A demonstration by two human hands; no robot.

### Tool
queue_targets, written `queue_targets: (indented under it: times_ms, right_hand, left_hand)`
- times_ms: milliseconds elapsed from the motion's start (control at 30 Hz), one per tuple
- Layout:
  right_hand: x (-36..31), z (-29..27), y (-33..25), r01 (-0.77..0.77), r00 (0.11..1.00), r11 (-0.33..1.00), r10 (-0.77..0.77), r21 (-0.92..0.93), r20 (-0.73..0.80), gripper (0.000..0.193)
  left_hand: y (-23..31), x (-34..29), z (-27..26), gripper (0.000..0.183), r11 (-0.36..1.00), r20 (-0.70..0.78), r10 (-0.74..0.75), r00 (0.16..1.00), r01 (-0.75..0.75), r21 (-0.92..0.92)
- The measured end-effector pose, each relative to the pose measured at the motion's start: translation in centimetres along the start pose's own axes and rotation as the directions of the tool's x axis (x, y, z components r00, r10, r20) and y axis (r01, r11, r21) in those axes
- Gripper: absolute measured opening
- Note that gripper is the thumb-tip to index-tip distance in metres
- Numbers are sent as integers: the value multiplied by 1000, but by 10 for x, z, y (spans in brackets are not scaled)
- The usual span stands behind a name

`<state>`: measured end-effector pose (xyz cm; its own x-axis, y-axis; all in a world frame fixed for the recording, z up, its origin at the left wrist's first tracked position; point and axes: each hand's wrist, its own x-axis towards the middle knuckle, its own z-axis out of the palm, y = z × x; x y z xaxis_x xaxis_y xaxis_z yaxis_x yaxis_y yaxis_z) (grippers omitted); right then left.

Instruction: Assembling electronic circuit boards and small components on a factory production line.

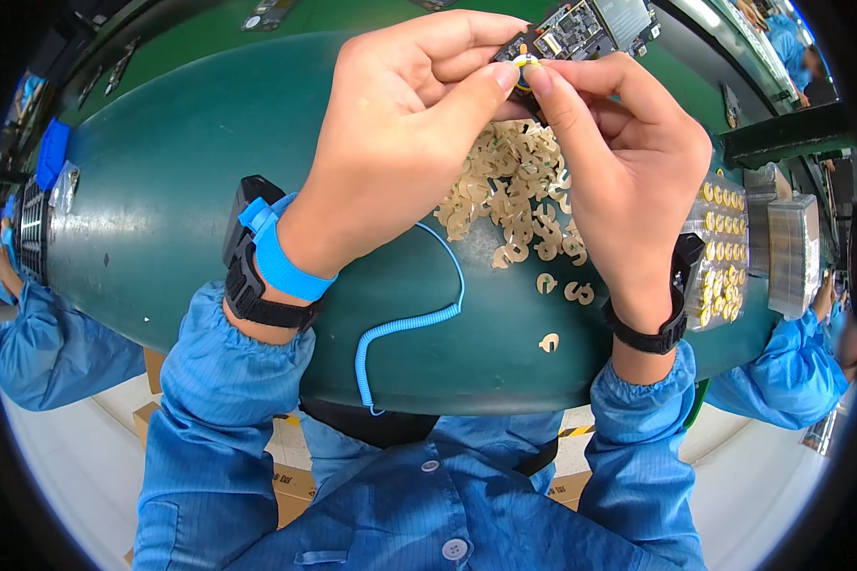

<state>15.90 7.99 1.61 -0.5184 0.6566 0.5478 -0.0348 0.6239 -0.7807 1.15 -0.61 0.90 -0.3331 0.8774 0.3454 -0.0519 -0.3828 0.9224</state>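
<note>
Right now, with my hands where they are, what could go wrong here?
Two things, perhaps. The small round part sits at the thumb tips of your left hand and right hand, against the circuit board; a slip could drop it among the loose pale cut-out pieces nearby. And the coiled blue cord lies between your forearms, so a sweeping arm might snag it.
</note>
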Motion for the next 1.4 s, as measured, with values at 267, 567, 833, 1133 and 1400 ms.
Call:
queue_targets:
  times_ms: [267, 567, 833, 1133, 1400]
  right_hand:
    - [0, 2, 0, -12, 999, 1000, 12, 14, -42, 9]
    - [-1, 6, 5, 132, 984, 979, -149, -153, -99, 11]
    - [3, 7, 5, 370, 919, 887, -392, -275, -28, 23]
    - [5, 9, 3, 408, 899, 859, -437, -309, -29, 25]
    - [4, 9, 3, 365, 922, 877, -386, -312, -6, 25]
  left_hand:
    - [-1, 1, 1, 32, 1000, -6, 29, 1000, -29, 7]
    - [-2, 1, 0, 32, 998, -40, 54, 998, -53, 23]
    - [0, 3, -1, 32, 999, -88, 25, 996, -29, -43]
    - [3, 5, 0, 31, 999, -114, 20, 993, -24, -34]
    - [0, 4, -3, 32, 1000, -118, 9, 993, -11, -14]
